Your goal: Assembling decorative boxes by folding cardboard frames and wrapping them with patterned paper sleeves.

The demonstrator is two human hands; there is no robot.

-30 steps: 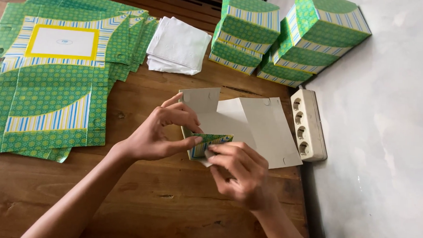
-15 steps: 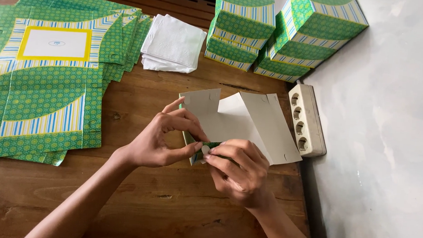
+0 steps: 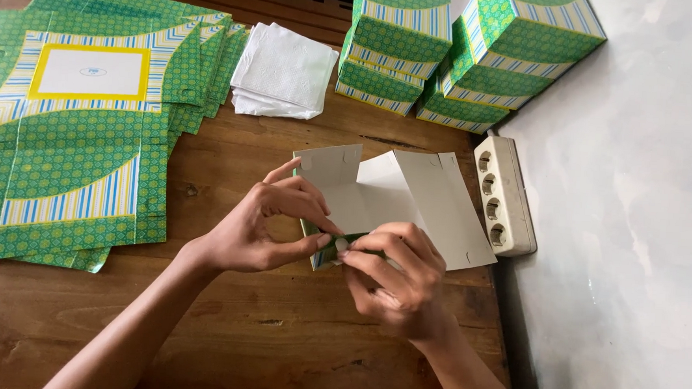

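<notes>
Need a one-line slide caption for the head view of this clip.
Both hands, left hand and right hand, fold a cardboard box blank on a wooden table beside stacked flat blanks.

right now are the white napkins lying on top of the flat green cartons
No, the white napkins lie on the bare wooden table beside the flat green cartons.

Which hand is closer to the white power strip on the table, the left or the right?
Right. The right hand is just beside the power strip, toward the person; the left hand is farther away, across the folded carton.

Green dotted box blanks [image 3: 80, 149] with blue-yellow stripes, white napkins [image 3: 285, 69], brown wooden table [image 3: 275, 349].
</notes>
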